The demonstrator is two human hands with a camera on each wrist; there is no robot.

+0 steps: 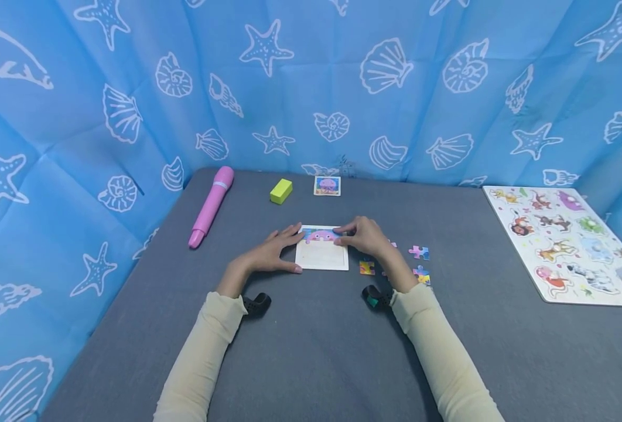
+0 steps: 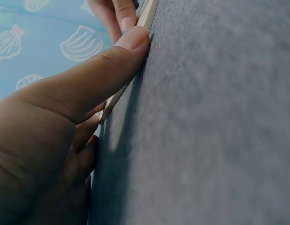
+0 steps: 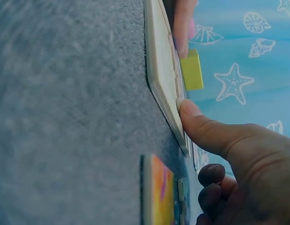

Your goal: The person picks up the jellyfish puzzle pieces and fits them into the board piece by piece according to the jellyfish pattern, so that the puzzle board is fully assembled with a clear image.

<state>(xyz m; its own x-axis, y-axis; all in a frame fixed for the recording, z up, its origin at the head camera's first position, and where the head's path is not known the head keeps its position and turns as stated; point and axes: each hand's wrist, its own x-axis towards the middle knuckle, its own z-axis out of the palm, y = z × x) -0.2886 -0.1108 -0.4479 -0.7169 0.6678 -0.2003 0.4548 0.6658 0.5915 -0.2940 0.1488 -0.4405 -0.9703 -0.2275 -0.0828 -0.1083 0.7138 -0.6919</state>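
Note:
A white-framed puzzle tray (image 1: 323,258) lies on the table, its top row showing a pink sea creature with eyes (image 1: 320,235); the lower part is bare pale board. My left hand (image 1: 269,252) spreads along the tray's left side, thumb at the lower corner, fingers on the upper left. At the upper right of the picture, thumb and index finger of my right hand (image 1: 366,237) pinch a puzzle piece (image 3: 178,104), mostly hidden by the fingers. Loose puzzle pieces (image 1: 366,268) lie beside and partly under my right wrist, including a pink-blue piece (image 1: 419,252).
Behind the tray lie a small picture card (image 1: 327,186) and a yellow-green block (image 1: 282,191). A pink stick-like thing (image 1: 212,206) lies at the left. An animal puzzle board (image 1: 569,246) sits at the right edge. A blue shell-patterned curtain (image 1: 311,88) closes off the back.

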